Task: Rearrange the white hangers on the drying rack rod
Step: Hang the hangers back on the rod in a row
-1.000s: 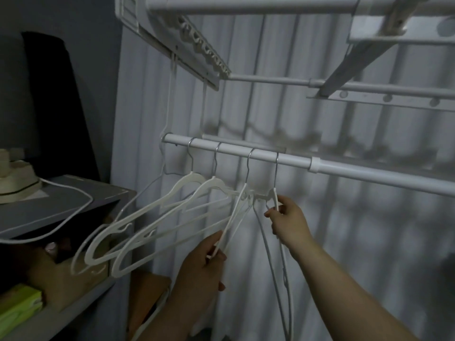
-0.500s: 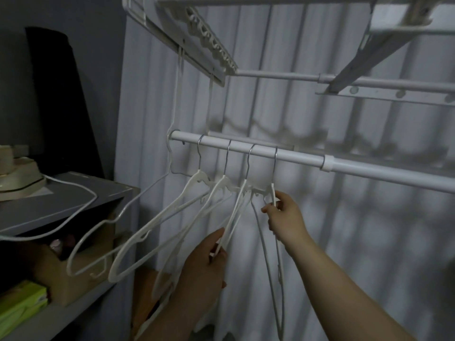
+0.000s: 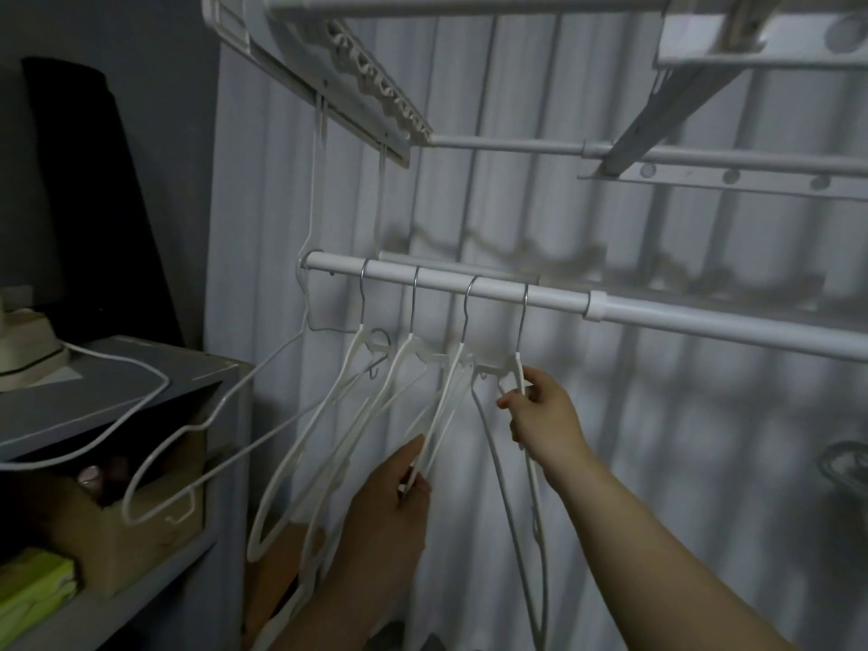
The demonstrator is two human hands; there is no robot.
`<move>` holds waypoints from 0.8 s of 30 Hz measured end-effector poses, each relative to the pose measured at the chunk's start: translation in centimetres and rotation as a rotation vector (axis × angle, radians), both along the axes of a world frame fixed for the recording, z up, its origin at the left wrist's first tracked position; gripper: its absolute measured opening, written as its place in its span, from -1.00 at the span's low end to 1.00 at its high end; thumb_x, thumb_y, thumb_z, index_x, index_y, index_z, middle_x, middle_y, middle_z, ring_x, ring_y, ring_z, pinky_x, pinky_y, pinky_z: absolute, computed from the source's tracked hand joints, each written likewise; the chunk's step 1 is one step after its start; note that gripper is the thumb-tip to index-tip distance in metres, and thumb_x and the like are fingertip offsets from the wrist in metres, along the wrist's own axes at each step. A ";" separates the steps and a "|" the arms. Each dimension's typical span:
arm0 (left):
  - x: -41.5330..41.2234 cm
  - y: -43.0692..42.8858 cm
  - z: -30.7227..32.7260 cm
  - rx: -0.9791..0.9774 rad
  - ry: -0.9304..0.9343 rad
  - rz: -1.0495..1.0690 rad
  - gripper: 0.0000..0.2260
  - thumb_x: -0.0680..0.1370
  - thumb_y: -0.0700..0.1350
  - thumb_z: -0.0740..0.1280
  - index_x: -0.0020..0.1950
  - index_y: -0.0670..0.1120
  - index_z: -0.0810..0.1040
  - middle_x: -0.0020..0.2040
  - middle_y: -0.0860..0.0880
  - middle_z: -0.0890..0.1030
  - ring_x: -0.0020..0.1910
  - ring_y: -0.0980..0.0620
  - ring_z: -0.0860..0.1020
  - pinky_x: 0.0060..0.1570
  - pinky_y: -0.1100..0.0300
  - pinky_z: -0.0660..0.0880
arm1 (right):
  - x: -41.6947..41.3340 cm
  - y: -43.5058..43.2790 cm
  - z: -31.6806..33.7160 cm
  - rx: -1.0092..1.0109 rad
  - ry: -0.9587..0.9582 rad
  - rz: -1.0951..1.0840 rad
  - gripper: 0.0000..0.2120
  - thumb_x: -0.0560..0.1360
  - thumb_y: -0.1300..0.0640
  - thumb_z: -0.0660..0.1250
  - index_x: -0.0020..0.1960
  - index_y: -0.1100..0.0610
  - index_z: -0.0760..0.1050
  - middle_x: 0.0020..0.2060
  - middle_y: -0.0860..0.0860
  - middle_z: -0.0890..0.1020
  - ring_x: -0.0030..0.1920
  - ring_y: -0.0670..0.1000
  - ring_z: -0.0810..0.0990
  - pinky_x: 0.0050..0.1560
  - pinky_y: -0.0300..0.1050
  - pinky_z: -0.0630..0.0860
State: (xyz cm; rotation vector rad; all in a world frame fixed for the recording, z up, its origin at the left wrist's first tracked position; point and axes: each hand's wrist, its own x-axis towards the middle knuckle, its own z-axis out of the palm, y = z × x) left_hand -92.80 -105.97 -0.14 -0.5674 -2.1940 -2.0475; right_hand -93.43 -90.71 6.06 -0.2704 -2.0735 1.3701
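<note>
Several white plastic hangers with metal hooks hang from the white rack rod (image 3: 681,319). My right hand (image 3: 542,415) pinches the shoulder of the rightmost hanger (image 3: 516,368) just below its hook. My left hand (image 3: 390,509) grips the arm of the third hanger (image 3: 446,406) lower down. Two more hangers (image 3: 329,415) hang to the left, tilted toward me. A thin white wire hanger (image 3: 211,415) dangles from the rod's left end.
A grey shelf unit (image 3: 141,382) stands at the left with a cardboard box (image 3: 117,547), a hat (image 3: 28,354) and a white cable (image 3: 117,364). Upper rack bars (image 3: 516,148) run overhead. A white curtain (image 3: 657,462) hangs behind.
The two left hangers have swung down from a raised, spread position to hang steeper. My hands keep their holds; the view has shifted slightly.
</note>
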 end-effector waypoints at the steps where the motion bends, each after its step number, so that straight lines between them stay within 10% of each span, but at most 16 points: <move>1: 0.0 0.0 -0.1 -0.003 -0.001 0.004 -0.64 0.57 -0.23 0.13 0.34 0.03 0.36 -0.17 0.06 0.45 -0.37 0.11 0.42 -0.56 0.51 0.35 | 0.1 0.0 0.0 -0.002 0.000 0.003 -0.68 0.49 0.36 0.14 0.23 0.23 0.38 -0.39 0.01 0.40 -0.46 -0.04 0.33 -0.63 -0.40 0.28; 8: 0.4 0.5 -0.1 -0.058 0.030 -0.001 -0.61 0.57 -0.17 0.15 0.39 0.06 0.29 0.15 -0.07 0.49 0.04 -0.01 0.50 0.15 0.09 0.48 | 0.6 -0.2 0.0 0.009 0.000 -0.004 -0.67 0.50 0.34 0.16 0.25 0.21 0.38 -0.37 -0.01 0.42 -0.43 -0.06 0.37 -0.43 -0.26 0.31; 15: 0.3 0.1 -0.3 -0.094 0.038 -0.032 -0.54 0.50 0.00 0.28 0.38 0.11 0.23 -0.05 0.27 0.36 -0.16 0.23 0.45 -0.37 0.59 0.38 | 0.9 0.0 0.0 0.050 -0.001 -0.012 -0.65 0.52 0.31 0.15 0.30 0.19 0.34 -0.39 0.00 0.40 -0.44 -0.05 0.39 -0.55 -0.35 0.37; 24: 0.5 0.6 -0.6 -0.003 -0.024 -0.109 -0.55 0.49 -0.06 0.30 0.34 0.16 0.26 -0.06 0.21 0.44 -0.39 0.16 0.52 -0.49 0.34 0.41 | 0.9 0.3 -0.3 0.097 0.005 -0.048 -0.62 0.51 0.30 0.16 0.32 0.18 0.32 -0.38 -0.02 0.41 -0.41 -0.07 0.40 -0.43 -0.31 0.35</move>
